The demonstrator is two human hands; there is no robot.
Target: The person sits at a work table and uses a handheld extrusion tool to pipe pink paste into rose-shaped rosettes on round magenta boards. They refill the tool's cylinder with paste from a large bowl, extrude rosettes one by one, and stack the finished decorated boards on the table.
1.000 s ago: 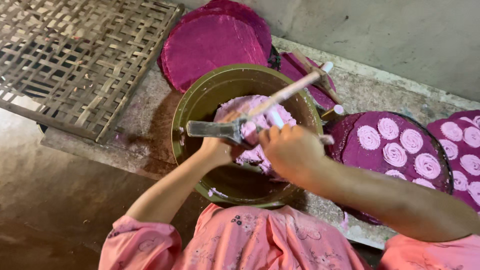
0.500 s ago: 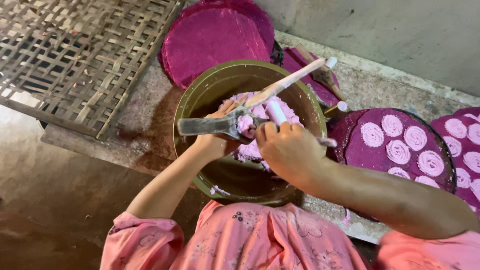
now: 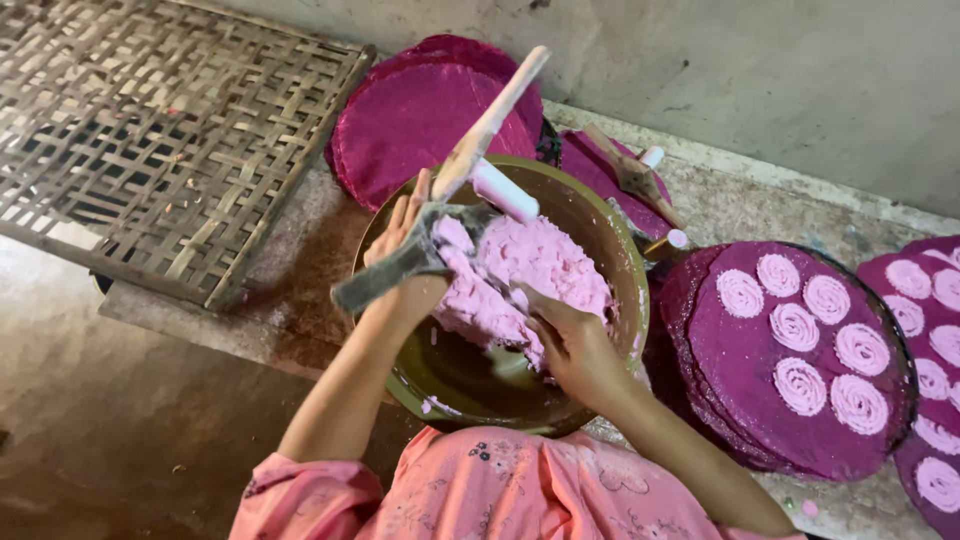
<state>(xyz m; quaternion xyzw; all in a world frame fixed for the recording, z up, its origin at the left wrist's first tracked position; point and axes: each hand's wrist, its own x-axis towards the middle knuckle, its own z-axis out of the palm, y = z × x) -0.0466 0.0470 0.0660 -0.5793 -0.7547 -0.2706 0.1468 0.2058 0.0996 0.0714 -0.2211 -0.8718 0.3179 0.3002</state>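
Note:
A big olive-green bowl (image 3: 452, 388) sits in front of me, holding a mass of pink dough (image 3: 545, 262). My left hand (image 3: 402, 232) is at the bowl's left rim and grips a dough press (image 3: 388, 275): a grey metal crossbar with a white cylinder and a long wooden handle (image 3: 492, 122) pointing up and to the right. My right hand (image 3: 578, 348) reaches into the bowl from the near side, its fingers curled into the lower edge of the pink dough.
A round purple tray (image 3: 735, 385) with several pink dough spirals lies right of the bowl, and another (image 3: 935, 290) at the right edge. Stacked purple round mats (image 3: 420, 115) lie behind the bowl. A woven bamboo lattice (image 3: 150, 130) is at left, a concrete wall (image 3: 760, 70) behind.
My right hand has left the press and dropped into the dough. My left hand has tilted the press so its wooden handle points more steeply upward.

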